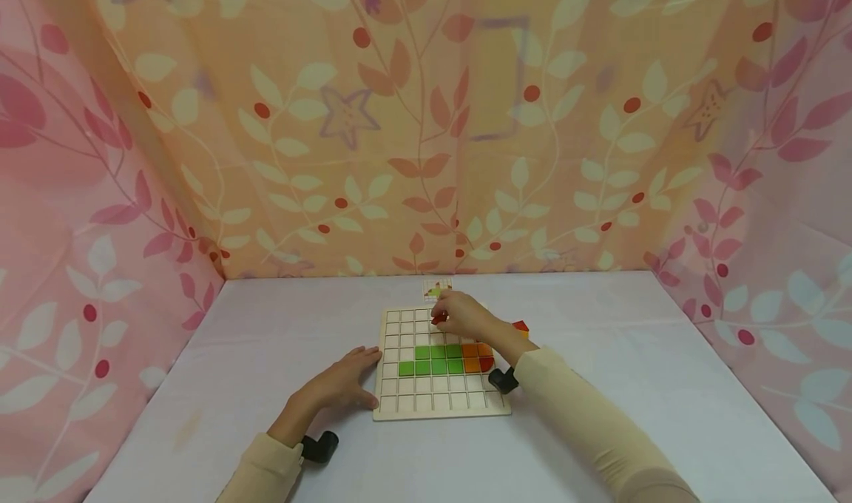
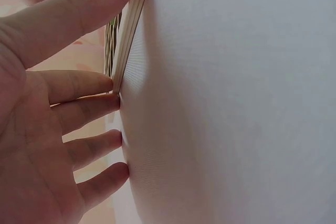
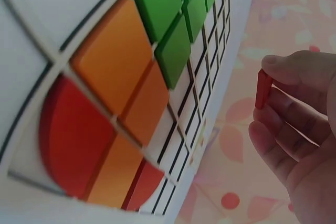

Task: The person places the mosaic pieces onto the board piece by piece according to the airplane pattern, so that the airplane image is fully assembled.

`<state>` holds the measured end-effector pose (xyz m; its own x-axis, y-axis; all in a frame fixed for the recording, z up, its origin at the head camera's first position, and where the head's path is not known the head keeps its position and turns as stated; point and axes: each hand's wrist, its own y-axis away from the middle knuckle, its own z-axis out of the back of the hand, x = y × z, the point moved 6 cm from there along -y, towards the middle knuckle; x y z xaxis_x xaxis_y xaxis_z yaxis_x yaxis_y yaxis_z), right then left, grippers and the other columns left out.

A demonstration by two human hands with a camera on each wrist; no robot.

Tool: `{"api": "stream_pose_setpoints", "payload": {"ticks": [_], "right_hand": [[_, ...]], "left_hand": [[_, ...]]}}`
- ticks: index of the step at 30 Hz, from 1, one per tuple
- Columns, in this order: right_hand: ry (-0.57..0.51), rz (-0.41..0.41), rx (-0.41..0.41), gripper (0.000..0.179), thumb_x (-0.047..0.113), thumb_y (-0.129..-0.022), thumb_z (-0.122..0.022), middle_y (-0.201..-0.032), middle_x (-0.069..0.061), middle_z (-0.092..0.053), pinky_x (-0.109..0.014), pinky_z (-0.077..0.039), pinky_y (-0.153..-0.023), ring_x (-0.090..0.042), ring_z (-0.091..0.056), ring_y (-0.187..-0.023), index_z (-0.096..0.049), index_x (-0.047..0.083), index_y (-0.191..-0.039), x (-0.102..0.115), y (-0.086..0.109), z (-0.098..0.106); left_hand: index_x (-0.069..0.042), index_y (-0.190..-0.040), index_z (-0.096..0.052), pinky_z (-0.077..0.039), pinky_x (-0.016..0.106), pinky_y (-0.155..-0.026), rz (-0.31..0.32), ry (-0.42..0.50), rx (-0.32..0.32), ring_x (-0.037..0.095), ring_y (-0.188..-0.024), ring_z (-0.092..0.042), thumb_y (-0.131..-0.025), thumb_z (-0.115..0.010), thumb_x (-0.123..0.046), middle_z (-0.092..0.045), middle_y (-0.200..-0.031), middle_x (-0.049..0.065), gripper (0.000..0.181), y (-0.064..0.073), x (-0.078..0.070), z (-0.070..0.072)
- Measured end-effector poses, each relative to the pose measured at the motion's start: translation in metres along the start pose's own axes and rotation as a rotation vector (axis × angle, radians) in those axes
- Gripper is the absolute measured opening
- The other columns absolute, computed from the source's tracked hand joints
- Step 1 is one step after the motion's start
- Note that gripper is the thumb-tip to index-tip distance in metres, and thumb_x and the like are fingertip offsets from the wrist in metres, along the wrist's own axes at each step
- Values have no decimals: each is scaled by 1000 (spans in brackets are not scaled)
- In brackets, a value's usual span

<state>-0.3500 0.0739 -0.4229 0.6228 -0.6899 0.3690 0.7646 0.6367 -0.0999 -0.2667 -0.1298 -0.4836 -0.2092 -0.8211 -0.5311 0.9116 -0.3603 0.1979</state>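
Note:
A wooden grid board (image 1: 393, 404) lies on the white table. Green square tiles (image 1: 438, 366) fill a stretch of its middle rows, with orange tiles (image 1: 470, 351) to their right. At the right end sit red tiles with rounded edges (image 3: 73, 135), an orange strip between them. My left hand (image 1: 342, 379) touches the board's left edge with thumb and fingertips, its fingers fairly straight and spread. Above the far rows, my right hand (image 1: 464, 316) pinches a small red tile (image 3: 263, 89) between thumb and fingers; its full shape is partly hidden.
A small picture card (image 1: 435, 287) with a coloured grid pattern lies beyond the board's far edge. Red and yellow-orange blocks (image 1: 521, 328) sit right of the board, partly behind my right forearm. Patterned curtains (image 1: 426, 155) enclose the table's back and sides.

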Motion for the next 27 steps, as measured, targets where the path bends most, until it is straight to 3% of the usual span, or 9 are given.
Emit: {"api": "stream_pose_setpoints", "payload": {"ticks": [18,27], "right_hand": [[49,133,87,15,12,-86,-71,-94,-4,-65,-26,-50,-76,-13,-57,-82,-76,7,-99,36,-17,-34],[43,120,167,15,14,-87,-71,-93,0,-64,-23,-47,-76,-9,-54,-80,-76,10,-100,46,-22,-51]], "left_hand": [[-4,-146,-44,-27,55,-116,9,3,19,36,-148,-25,-71,-86,-22,-39,-155,10,88,0,-1,0],[-2,-145,-44,-27,56,-116,6,7,23,37,-148,-25,-71,-86,-22,-40,-155,11,88,0,-1,1]]}}
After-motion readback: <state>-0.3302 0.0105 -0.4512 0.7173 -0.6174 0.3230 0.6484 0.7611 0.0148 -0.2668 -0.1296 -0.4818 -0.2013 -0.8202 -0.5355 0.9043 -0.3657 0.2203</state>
